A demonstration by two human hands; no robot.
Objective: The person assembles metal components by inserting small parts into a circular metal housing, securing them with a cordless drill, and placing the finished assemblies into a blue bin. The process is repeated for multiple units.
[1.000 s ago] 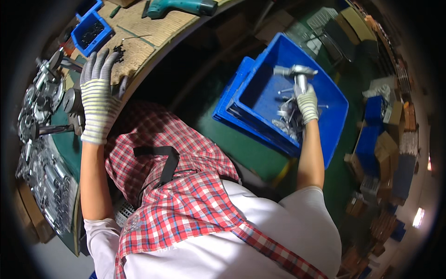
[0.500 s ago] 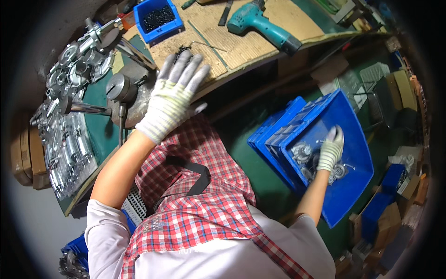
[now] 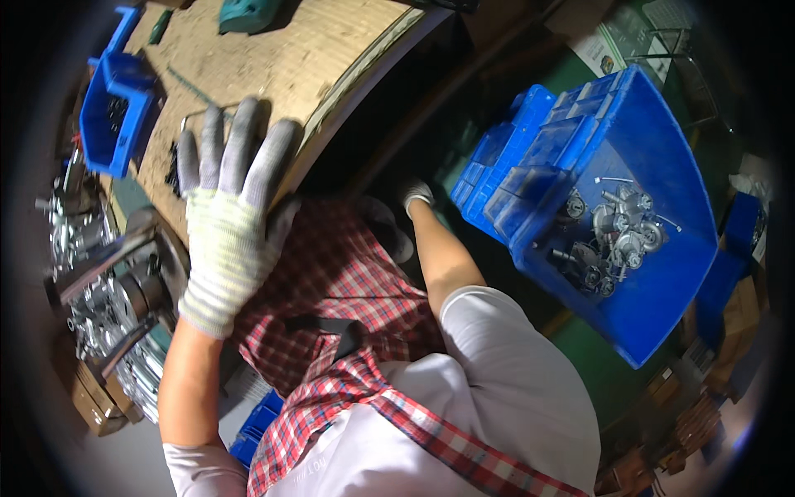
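My left hand (image 3: pixel 228 207), in a striped white-and-grey knit glove, lies flat with fingers stretched over the edge of the wooden bench top (image 3: pixel 286 58). Beside its fingertips are a thin bent metal rod (image 3: pixel 184 123) and a few small black pieces (image 3: pixel 172 170). My right hand (image 3: pixel 418 195), gloved too, is low beside the stacked blue crates (image 3: pixel 505 157), in shadow under the bench edge. Its fingers are not clear, and nothing shows in it. Silvery metal parts (image 3: pixel 625 232) lie heaped in the large blue crate (image 3: pixel 654 319) at the right.
A small blue bin (image 3: pixel 124 79) of black pieces stands on the bench's left, with part of a teal power drill (image 3: pixel 248 12) at the top. A metal fixture (image 3: pixel 137 294) and more silvery parts (image 3: pixel 79 228) occupy the left side. Cardboard boxes (image 3: pixel 737 315) stand far right.
My right hand has come out of the large crate and moved left to beside the stacked crates. My left hand stays outspread at the bench edge. The view has turned.
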